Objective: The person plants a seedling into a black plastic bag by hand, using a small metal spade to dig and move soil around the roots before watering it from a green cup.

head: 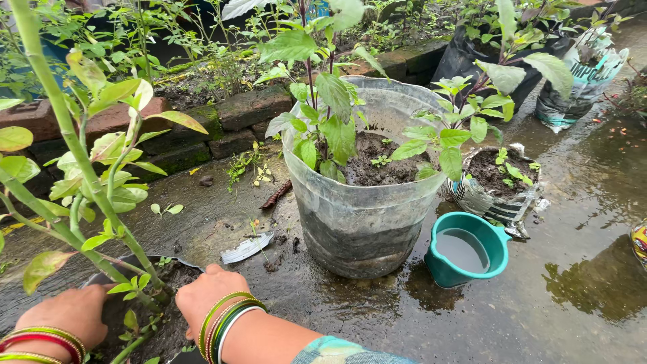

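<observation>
Item one: my left hand (71, 313), with red and gold bangles at the wrist, rests on the rim of a dark soft plastic grow bag filled with wet soil (145, 317). I cannot tell how its fingers are set, since they fold out of sight over the edge.

Item two: my right hand (209, 296), with green and white bangles, lies on the same bag's opposite rim, fingers curled down into the soil, pinching nothing I can see.

Item three: between both hands rises a thick green plant stem with pale leaves (74, 148), rooted in that bag.

Item four: beyond my right hand, well apart, stands a large clear plastic bucket holding soil and a leafy plant (364, 216).

Item five: just right of that bucket sits a small teal plastic jug of water (488, 259) on wet concrete ground (573, 202).
</observation>
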